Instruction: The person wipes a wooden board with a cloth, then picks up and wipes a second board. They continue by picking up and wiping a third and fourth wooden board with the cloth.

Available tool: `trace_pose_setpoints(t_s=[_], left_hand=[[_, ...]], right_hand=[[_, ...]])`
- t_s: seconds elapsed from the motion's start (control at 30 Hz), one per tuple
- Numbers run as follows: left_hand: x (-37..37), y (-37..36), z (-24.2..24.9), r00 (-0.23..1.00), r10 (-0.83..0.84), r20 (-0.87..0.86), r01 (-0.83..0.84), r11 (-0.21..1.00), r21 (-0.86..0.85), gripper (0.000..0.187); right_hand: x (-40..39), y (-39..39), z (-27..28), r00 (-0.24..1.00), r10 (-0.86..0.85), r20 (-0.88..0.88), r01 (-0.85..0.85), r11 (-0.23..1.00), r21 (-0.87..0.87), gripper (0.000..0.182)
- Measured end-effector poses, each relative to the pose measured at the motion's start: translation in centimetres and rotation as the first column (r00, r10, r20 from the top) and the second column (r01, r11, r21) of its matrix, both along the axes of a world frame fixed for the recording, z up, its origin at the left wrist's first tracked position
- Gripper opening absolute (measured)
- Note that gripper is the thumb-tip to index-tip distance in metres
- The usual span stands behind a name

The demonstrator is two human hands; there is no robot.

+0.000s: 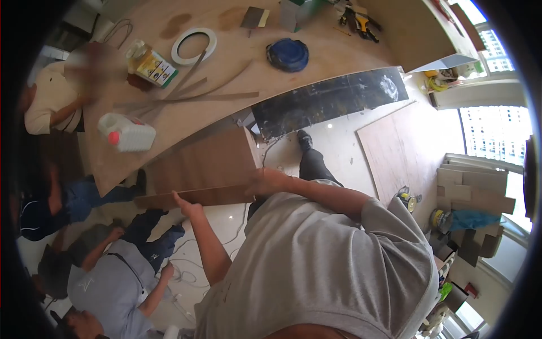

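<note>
A brown wooden box or cabinet piece [212,158] stands below the worktable's edge, with a long narrow board face [220,196] on the side nearest me. My left hand [189,206] is at that board's near edge, fingers stretched out and touching it, not wrapped round it. Close to the piece's right end is my right hand [268,182]; it is blurred, and its fingers cannot be made out.
On the worktable [226,51] are a white jug [127,133], a tape roll [193,47], wood strips [214,96], a blue lid-like object [288,55] and tools [361,22]. People stand at the left. Cables and a plywood sheet [395,147] lie on the floor.
</note>
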State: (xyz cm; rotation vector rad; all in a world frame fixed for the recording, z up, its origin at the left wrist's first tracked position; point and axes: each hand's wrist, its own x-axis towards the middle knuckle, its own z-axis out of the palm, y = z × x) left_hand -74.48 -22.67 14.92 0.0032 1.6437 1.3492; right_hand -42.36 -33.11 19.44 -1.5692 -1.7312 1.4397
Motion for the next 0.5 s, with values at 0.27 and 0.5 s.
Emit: trace_pose_setpoints(t_s=[0.27,0.5], left_hand=[[10.7,-6.6,4.6,0.966,-0.038,-0.255,0.055,0.997,0.059,0.082],[19.1,-10.8,7.6,0.926,0.072,-0.37,-0.04,0.995,0.092,0.08]], right_hand=[[12.7,2.5,4.3,0.886,0.368,-0.281,-0.353,0.93,0.105,0.047],[21.3,3.8,7.7,0.801,0.519,-0.299,-0.518,0.851,0.09,0.048]])
